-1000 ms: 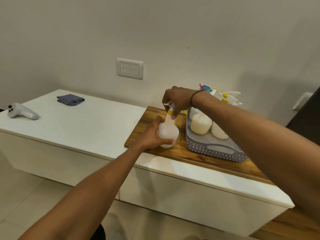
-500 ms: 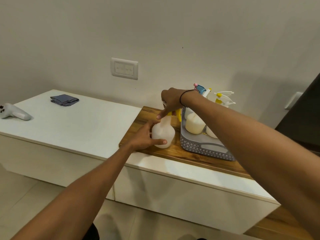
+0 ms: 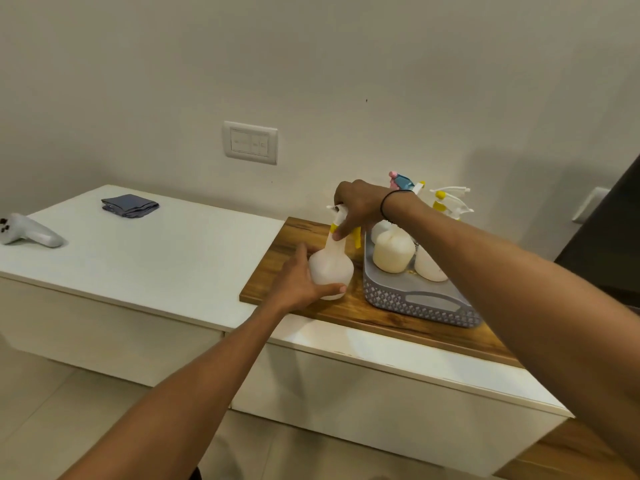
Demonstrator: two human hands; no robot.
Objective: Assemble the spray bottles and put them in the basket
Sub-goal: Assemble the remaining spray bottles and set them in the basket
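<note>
A: Where's the bottle [image 3: 330, 270]?

B: Upright on the board [image 3: 277, 271], just left of the basket [image 3: 415, 303] and touching nothing of it that I can see.

A: And the left hand [image 3: 298, 284]?

B: Wrapped round the bottle's round body from the side away from the basket, fingers curled behind, thumb across the front near the base.

A: The right hand [image 3: 360, 207]?

B: Over the bottle's neck, fingers closed down on the spray head [image 3: 337, 214]. A yellow collar shows under the fingertips, and a yellow trigger hangs on the basket side. Whether the head is screwed fully on, I cannot tell.

A: What's in the basket?

B: Pale bottles standing upright; the nearest one is cream [image 3: 393, 252]. Behind them rise a blue-and-pink sprayer [image 3: 401, 180] and a white-and-yellow one [image 3: 448, 199].

A: Anything left of the basket, beyond the board?

B: On the white counter [image 3: 156, 258], a folded blue cloth [image 3: 130, 205] far from the basket near the wall, and a white controller [image 3: 29, 232] at the far left end. A switch plate [image 3: 250, 142] sits on the wall above.
</note>
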